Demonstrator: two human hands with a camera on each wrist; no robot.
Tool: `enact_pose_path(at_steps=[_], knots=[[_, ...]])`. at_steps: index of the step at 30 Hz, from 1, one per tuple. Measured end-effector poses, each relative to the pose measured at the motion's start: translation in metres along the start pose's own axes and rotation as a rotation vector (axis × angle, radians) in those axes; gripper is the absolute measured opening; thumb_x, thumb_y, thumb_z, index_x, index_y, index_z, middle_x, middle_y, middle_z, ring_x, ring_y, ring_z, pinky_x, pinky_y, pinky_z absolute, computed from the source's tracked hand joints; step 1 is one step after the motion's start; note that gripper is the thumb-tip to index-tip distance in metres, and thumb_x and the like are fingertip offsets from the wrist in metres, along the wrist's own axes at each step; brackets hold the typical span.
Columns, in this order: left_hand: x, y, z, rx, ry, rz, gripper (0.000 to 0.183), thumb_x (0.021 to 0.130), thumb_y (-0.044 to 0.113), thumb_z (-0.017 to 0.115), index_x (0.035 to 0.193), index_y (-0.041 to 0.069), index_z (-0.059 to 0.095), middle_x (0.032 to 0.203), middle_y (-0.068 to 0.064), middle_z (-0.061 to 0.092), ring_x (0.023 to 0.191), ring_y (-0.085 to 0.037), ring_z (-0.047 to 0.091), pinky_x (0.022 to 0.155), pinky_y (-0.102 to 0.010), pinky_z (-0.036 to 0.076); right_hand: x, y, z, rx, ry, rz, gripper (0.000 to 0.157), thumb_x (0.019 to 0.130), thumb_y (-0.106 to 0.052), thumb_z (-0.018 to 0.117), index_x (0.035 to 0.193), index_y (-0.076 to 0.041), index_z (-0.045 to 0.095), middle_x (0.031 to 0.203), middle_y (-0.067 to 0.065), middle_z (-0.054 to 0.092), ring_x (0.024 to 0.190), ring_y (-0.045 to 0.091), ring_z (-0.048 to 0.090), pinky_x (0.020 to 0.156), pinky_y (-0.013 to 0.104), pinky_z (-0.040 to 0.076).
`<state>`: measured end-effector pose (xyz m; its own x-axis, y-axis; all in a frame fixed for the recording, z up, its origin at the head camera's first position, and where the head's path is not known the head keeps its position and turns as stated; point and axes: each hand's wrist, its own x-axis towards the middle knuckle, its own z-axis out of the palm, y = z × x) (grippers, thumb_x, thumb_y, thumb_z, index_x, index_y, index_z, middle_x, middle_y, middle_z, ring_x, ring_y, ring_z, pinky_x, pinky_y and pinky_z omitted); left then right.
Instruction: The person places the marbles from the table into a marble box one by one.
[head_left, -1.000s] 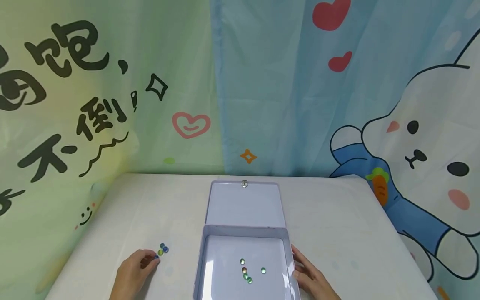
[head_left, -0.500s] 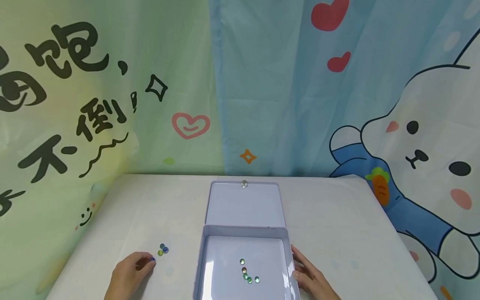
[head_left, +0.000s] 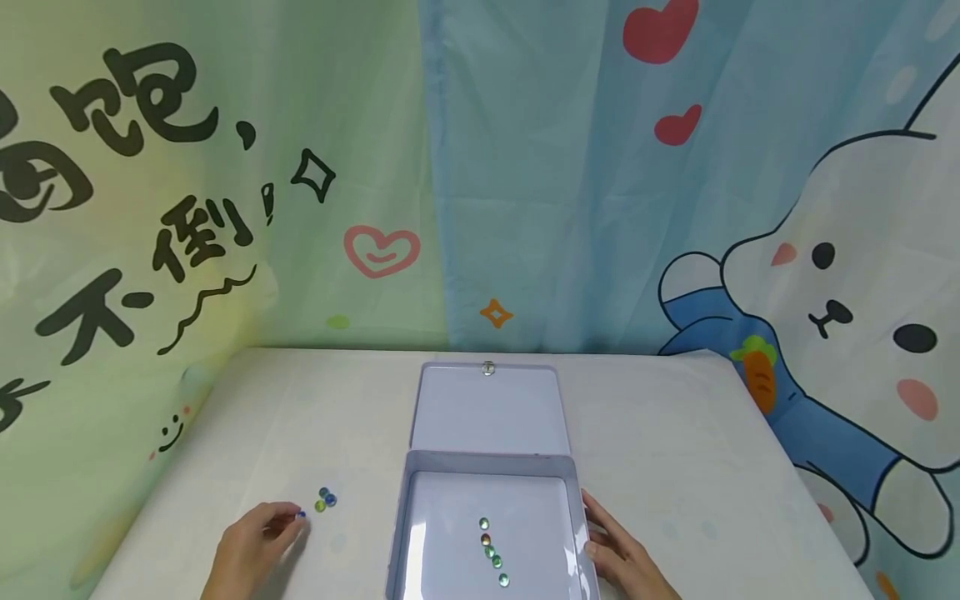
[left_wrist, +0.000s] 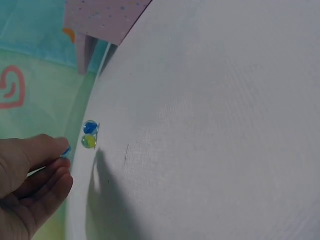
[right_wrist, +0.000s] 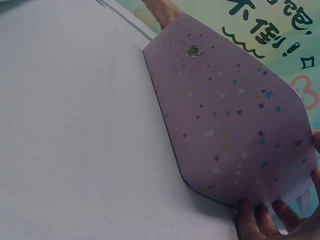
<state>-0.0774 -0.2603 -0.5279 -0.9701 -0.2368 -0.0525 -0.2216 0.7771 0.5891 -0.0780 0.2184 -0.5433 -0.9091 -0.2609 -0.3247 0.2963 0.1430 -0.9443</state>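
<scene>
My left hand pinches a blue glass marble between thumb and index finger, over the left part of the table. Just beyond its fingertips lie two blue marbles and a yellow-green marble. My right hand holds the right side of a pale lilac box, whose lid lies folded back. Inside the box several green marbles and an amber marble form a slanting line. In the right wrist view the fingers bend against the box's star-printed outside.
A white cloth covers the table. Behind its far edge hangs a printed curtain with hearts, lettering and a cartoon rabbit. A round shiny stud sits at the lid's far edge.
My left hand has drawn back leftward from the loose marbles with the blue marble in its fingers. A green marble has rolled nearer inside the box. My right hand stays put.
</scene>
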Motion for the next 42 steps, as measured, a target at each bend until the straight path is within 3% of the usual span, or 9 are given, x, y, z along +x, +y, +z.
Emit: enact_pose_path(at_steps=[4, 8, 13, 19, 24, 27, 33, 42], knots=[[-0.002, 0.005, 0.0, -0.032, 0.029, 0.034, 0.016, 0.08, 0.009, 0.077, 0.094, 0.004, 0.072, 0.083, -0.002, 0.071, 0.072, -0.004, 0.061, 0.068, -0.019, 0.055, 0.0, -0.001, 0.001, -0.006, 0.021, 0.028, 0.066, 0.098, -0.032, 0.053, 0.155, -0.022, 0.022, 0.156, 0.027, 0.023, 0.131, 0.043, 0.046, 0.096, 0.061, 0.048], [-0.005, 0.01, 0.0, -0.144, 0.068, 0.081, 0.013, 0.08, 0.01, 0.078, 0.092, 0.009, 0.073, 0.079, 0.001, 0.071, 0.069, 0.005, 0.059, 0.066, -0.016, 0.054, 0.0, -0.002, 0.001, -0.003, 0.018, 0.029, 0.067, 0.097, -0.032, 0.053, 0.155, -0.022, 0.021, 0.156, 0.027, 0.023, 0.131, 0.044, 0.046, 0.096, 0.06, 0.048], [-0.007, 0.019, -0.001, -0.275, 0.082, 0.152, 0.013, 0.079, 0.013, 0.079, 0.09, 0.015, 0.073, 0.081, 0.005, 0.072, 0.071, 0.007, 0.06, 0.065, -0.016, 0.055, 0.0, -0.001, 0.0, 0.005, 0.003, 0.027, 0.067, 0.098, -0.031, 0.053, 0.155, -0.02, 0.02, 0.157, 0.029, 0.02, 0.132, 0.045, 0.045, 0.096, 0.06, 0.048], [-0.003, 0.037, -0.004, -0.36, -0.024, 0.239, 0.012, 0.083, 0.016, 0.077, 0.093, 0.02, 0.072, 0.087, 0.011, 0.072, 0.078, 0.003, 0.064, 0.07, -0.018, 0.056, -0.001, 0.0, -0.001, 0.014, -0.014, 0.006, 0.065, 0.099, -0.028, 0.051, 0.155, -0.02, 0.02, 0.156, 0.029, 0.021, 0.132, 0.043, 0.045, 0.096, 0.058, 0.05], [0.001, 0.059, -0.009, -0.404, -0.113, 0.352, 0.011, 0.086, 0.02, 0.074, 0.096, 0.021, 0.071, 0.089, 0.009, 0.072, 0.08, 0.0, 0.064, 0.072, -0.019, 0.056, -0.001, -0.001, -0.002, 0.019, -0.029, 0.003, 0.065, 0.099, -0.028, 0.05, 0.155, -0.02, 0.02, 0.156, 0.029, 0.02, 0.132, 0.043, 0.045, 0.096, 0.058, 0.05], [0.006, 0.072, -0.012, -0.416, -0.132, 0.449, 0.01, 0.087, 0.019, 0.072, 0.096, 0.021, 0.07, 0.09, 0.006, 0.073, 0.081, 0.0, 0.065, 0.072, -0.019, 0.056, -0.001, -0.001, -0.001, 0.025, -0.025, 0.008, 0.065, 0.099, -0.028, 0.051, 0.155, -0.02, 0.02, 0.156, 0.029, 0.02, 0.132, 0.043, 0.045, 0.096, 0.058, 0.049], [0.022, 0.095, -0.012, -0.399, -0.179, 0.633, 0.01, 0.087, 0.017, 0.073, 0.096, 0.021, 0.07, 0.09, 0.007, 0.072, 0.081, 0.0, 0.065, 0.073, -0.021, 0.057, -0.002, -0.002, -0.001, 0.011, -0.008, 0.008, 0.066, 0.099, -0.029, 0.051, 0.156, -0.019, 0.019, 0.156, 0.03, 0.019, 0.132, 0.045, 0.045, 0.095, 0.056, 0.051], [0.041, 0.123, -0.014, -0.339, -0.338, 0.771, 0.009, 0.089, 0.018, 0.071, 0.097, 0.017, 0.07, 0.093, 0.005, 0.071, 0.083, 0.0, 0.064, 0.073, -0.022, 0.058, -0.002, 0.0, -0.004, 0.018, -0.053, -0.019, 0.066, 0.099, -0.026, 0.049, 0.156, -0.016, 0.017, 0.157, 0.032, 0.016, 0.133, 0.045, 0.043, 0.095, 0.052, 0.052]])
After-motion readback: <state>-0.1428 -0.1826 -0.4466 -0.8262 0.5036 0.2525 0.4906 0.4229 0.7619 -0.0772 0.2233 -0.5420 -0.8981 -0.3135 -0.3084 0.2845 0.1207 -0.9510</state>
